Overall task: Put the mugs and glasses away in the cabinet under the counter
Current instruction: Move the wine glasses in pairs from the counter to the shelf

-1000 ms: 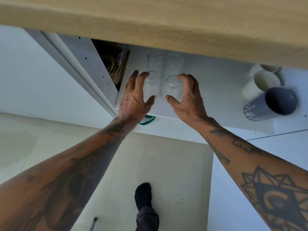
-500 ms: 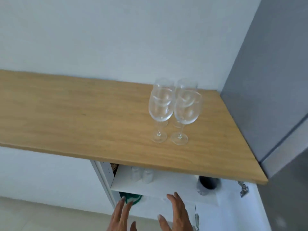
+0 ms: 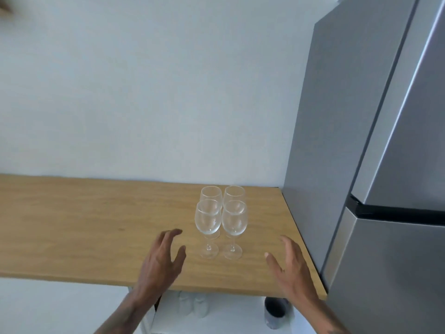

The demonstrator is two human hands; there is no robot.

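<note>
Several clear wine glasses stand upright in a tight square on the wooden counter (image 3: 84, 225), the front pair (image 3: 208, 221) (image 3: 234, 221) nearest me. My left hand (image 3: 161, 263) hovers open just left of them, fingers spread, touching nothing. My right hand (image 3: 292, 268) is open to their right, also empty. Under the counter, on the white cabinet shelf (image 3: 228, 319), two clear tumblers (image 3: 193, 307) stand side by side and a dark grey mug (image 3: 275, 312) stands at the right.
A tall grey fridge (image 3: 385, 165) closes off the right side, flush with the counter's end. A plain white wall (image 3: 144, 92) runs behind the counter.
My hands let go of the two tumblers on the shelf and rose above the counter. My view lifted from the cabinet to the wine glasses; both hands now flank them.
</note>
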